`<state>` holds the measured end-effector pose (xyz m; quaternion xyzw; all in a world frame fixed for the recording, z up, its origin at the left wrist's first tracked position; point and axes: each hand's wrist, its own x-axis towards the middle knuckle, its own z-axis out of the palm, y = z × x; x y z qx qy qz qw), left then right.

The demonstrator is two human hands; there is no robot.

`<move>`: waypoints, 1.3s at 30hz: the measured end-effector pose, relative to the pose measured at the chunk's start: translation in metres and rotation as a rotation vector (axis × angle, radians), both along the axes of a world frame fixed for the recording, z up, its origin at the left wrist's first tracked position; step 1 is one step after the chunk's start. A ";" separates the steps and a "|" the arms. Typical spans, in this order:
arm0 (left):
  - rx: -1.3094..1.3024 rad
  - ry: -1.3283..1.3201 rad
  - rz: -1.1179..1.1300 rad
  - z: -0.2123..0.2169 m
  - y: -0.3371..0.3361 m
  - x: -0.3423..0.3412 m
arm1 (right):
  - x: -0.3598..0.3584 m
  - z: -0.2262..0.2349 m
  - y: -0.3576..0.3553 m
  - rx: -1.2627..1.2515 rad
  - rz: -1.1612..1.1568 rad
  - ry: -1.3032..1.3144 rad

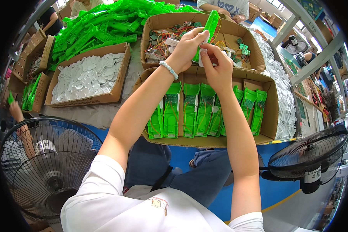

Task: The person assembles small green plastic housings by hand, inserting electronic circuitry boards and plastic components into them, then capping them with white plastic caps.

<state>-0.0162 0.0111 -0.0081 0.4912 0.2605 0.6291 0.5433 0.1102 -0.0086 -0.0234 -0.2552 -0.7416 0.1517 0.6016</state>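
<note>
Above the far cardboard box, my left hand (186, 49) is closed around a long green plastic housing (211, 25), which is held upright and tilted to the right. My right hand (218, 66) comes in from the right at the housing's lower end, thumb and fingers pinched on a small white plastic piece (200, 58). How that piece meets the housing is partly hidden by the fingers. Below my wrists, a near cardboard box (267, 83) holds a row of green housings (190, 110) fitted with circuit boards and red and yellow wires.
The far box (220, 23) contains wired circuit boards (244, 48). Leftward are a heap of green housings (92, 34) and a box of white pieces (87, 77). More white parts (276, 81) lie at right. Fans (52, 166) (307, 156) flank me; a person (228, 7) sits opposite.
</note>
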 end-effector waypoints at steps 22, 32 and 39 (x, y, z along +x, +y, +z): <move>0.005 0.011 0.020 0.005 -0.007 0.004 | 0.001 0.002 -0.004 -0.007 -0.017 -0.017; -0.003 0.010 0.037 0.005 -0.007 0.004 | 0.000 0.004 -0.008 -0.012 -0.046 -0.067; 0.036 0.047 0.035 0.002 -0.003 0.004 | 0.000 0.003 -0.007 -0.006 -0.049 -0.066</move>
